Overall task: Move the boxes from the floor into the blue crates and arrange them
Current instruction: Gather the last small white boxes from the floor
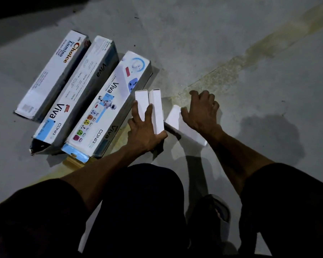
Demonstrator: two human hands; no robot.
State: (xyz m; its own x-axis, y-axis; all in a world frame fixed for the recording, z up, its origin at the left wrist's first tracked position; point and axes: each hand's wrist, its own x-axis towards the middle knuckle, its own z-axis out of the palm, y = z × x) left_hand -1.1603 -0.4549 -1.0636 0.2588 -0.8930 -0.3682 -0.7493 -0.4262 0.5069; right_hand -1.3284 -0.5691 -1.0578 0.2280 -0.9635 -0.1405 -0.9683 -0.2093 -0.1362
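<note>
Three long printed boxes lie side by side on the grey floor: a Choice box (52, 75) at left, a Viva box (76, 94) in the middle and a Viva power-strip box (108, 107) at right. My left hand (145, 129) grips two small plain white boxes (155, 108) held together, fingers over their tops and thumb along the right side. A third small white box (175, 118) lies on the floor just right of them. My right hand (199, 110) rests on it with fingers spread and bent. No blue crate is in view.
Bare concrete floor (231, 53) with a yellowish stained stripe running diagonally to the upper right. My dark-clothed knees fill the bottom of the view, and a sandalled foot (211, 216) stands between them.
</note>
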